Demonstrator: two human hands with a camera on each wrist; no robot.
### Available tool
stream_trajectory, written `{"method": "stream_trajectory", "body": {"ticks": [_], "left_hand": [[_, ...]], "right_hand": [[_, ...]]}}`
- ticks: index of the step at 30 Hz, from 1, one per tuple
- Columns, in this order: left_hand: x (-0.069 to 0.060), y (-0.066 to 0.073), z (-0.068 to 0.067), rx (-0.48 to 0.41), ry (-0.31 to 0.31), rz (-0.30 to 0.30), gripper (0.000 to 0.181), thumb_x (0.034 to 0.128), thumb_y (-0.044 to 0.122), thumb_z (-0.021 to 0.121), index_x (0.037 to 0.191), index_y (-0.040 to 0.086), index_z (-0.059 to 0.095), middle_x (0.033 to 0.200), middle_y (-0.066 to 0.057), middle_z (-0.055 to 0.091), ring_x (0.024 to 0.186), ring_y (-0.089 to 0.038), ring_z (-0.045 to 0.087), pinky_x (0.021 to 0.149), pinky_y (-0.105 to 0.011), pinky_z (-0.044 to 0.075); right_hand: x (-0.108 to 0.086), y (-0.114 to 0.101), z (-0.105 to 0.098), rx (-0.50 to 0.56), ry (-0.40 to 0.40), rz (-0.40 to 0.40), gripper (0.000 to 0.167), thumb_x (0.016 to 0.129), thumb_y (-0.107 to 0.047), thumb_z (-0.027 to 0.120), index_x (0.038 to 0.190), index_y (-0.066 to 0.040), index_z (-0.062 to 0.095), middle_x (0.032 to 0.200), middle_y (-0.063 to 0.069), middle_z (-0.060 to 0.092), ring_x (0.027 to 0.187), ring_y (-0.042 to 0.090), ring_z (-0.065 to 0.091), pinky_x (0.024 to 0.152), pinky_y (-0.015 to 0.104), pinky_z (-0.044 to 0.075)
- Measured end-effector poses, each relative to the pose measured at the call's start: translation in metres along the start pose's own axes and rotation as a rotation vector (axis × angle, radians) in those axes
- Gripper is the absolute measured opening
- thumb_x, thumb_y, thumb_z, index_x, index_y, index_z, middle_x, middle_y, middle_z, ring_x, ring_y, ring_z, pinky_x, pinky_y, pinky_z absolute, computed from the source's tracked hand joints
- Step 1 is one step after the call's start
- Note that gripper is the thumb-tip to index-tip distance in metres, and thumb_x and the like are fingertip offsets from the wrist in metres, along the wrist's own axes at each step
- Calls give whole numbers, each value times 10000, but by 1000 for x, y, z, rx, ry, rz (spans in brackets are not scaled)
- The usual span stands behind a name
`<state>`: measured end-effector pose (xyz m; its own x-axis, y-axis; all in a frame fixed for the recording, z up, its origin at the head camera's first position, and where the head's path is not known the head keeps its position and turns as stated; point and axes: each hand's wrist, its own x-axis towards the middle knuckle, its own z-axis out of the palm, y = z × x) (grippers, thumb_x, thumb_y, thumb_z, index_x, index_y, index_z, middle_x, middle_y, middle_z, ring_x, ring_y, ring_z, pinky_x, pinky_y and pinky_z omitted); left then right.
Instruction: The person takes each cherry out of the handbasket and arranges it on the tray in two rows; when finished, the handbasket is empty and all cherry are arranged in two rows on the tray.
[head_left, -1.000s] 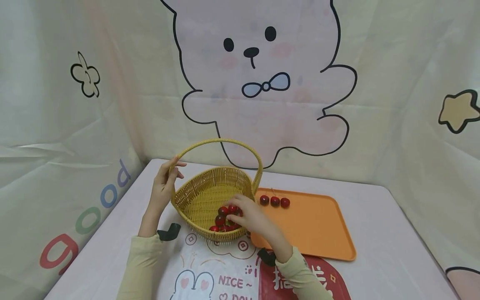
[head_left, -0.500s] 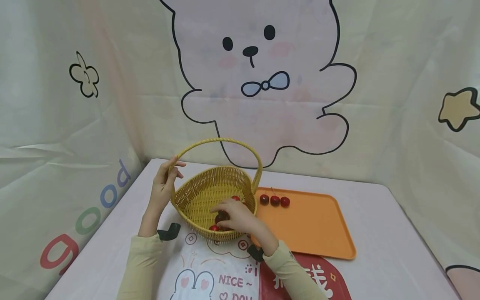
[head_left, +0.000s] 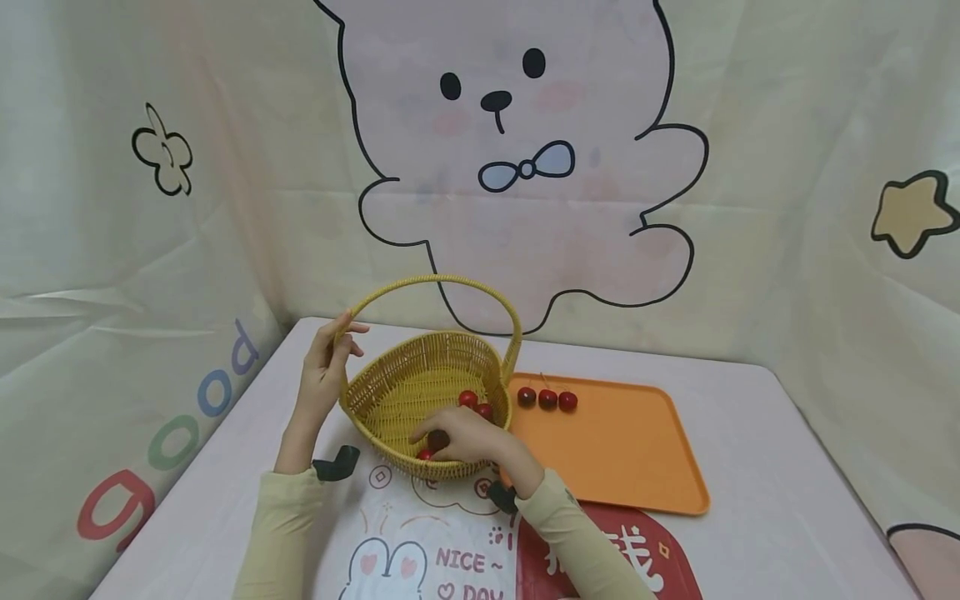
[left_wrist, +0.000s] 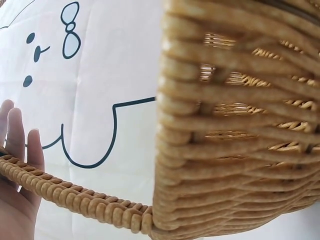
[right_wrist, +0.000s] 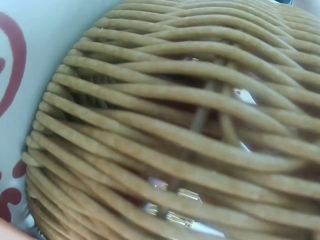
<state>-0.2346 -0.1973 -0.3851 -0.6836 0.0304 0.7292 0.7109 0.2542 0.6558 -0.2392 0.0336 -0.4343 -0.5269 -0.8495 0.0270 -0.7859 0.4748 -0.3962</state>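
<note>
A yellow woven basket (head_left: pixel 390 392) stands on the table, its arched handle (head_left: pixel 450 277) upright. My left hand (head_left: pixel 321 375) grips that handle low on its left side; in the left wrist view the fingers (left_wrist: pixel 16 127) rise behind the wicker. Inside the basket, my right hand (head_left: pixel 472 435) bends its fingers and thumb round a dark red cherry (head_left: pixel 438 439). Brighter cherries lie near it, one (head_left: pixel 425 454) by the front rim and another (head_left: pixel 468 398) toward the right wall. The basket's weave (right_wrist: pixel 165 115) hides the right fingers in the right wrist view.
To the right of the basket lies an orange tray (head_left: pixel 622 450). Three cherries (head_left: pixel 547 400) sit in a row at its far left corner. A printed mat (head_left: pixel 457 542) covers the near part of the white table (head_left: pixel 765 450), with curtains behind.
My right hand has moved left and slightly lower inside the basket, baring cherries by the right wall. My left hand keeps its hold; the cherries on the tray stay put.
</note>
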Motion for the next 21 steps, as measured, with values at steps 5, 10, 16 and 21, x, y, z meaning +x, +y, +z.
{"method": "stream_trajectory", "body": {"ticks": [5, 10, 16, 21], "left_hand": [[-1, 0, -1, 7, -7, -23, 396, 960, -66, 374, 1348, 11, 385, 1067, -284, 536, 770, -205, 544, 648, -125, 417], [-1, 1, -1, 4, -13, -27, 390, 965, -52, 376, 1351, 5, 376, 1071, -295, 532, 772, -230, 539, 666, -128, 420], [-1, 1, -1, 13, -12, -20, 391, 962, -58, 379, 1348, 4, 381, 1067, -270, 544, 770, -190, 546, 656, -127, 417], [-1, 0, -2, 17, -17, -32, 388, 969, -39, 377, 1354, 12, 376, 1077, -309, 528, 776, -194, 545, 651, -129, 409]], "right_hand": [[5, 4, 4, 6, -26, 2, 286, 827, -122, 692, 1107, -182, 689, 1094, -87, 652, 1031, 51, 567, 879, 176, 436], [8, 5, 5, 15, -44, -8, 248, 825, -153, 702, 1070, -190, 704, 1035, -107, 664, 938, 35, 578, 809, 144, 433], [8, 2, 4, 31, -47, 23, 221, 836, -152, 690, 1049, -208, 707, 1001, -131, 659, 917, 19, 569, 827, 172, 428], [8, 3, 5, 12, -37, 43, 225, 845, -198, 682, 1067, -230, 697, 1018, -159, 651, 972, 6, 552, 934, 258, 375]]}}
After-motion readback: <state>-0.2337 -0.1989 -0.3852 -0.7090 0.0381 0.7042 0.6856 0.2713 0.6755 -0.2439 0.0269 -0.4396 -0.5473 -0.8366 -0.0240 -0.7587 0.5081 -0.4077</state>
